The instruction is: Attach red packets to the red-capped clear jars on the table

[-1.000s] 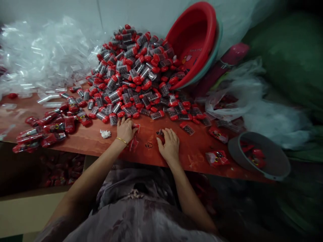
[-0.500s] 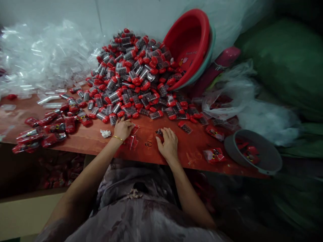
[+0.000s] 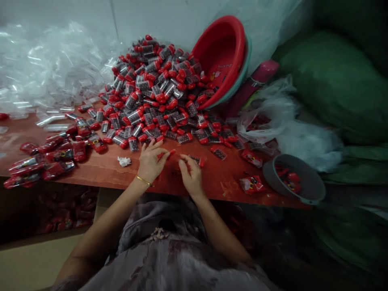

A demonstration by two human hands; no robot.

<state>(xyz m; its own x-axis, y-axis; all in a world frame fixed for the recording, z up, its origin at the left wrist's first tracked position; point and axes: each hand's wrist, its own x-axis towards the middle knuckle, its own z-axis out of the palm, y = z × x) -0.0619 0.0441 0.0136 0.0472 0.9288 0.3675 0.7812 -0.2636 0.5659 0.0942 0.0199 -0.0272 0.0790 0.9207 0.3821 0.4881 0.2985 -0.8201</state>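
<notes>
Left hand pinches red piece | right hand curled, grip unclear | orange-red tabletop | pale wall behind

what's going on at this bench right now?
A person sits or stands at a red-topped table. The left hand pinches a small red piece; the right hand is close by, its grip unclear. Behind them is a heap of red-capped clear containers. Red packets lie to the left, and a grey pan to the right holds red items.
</notes>
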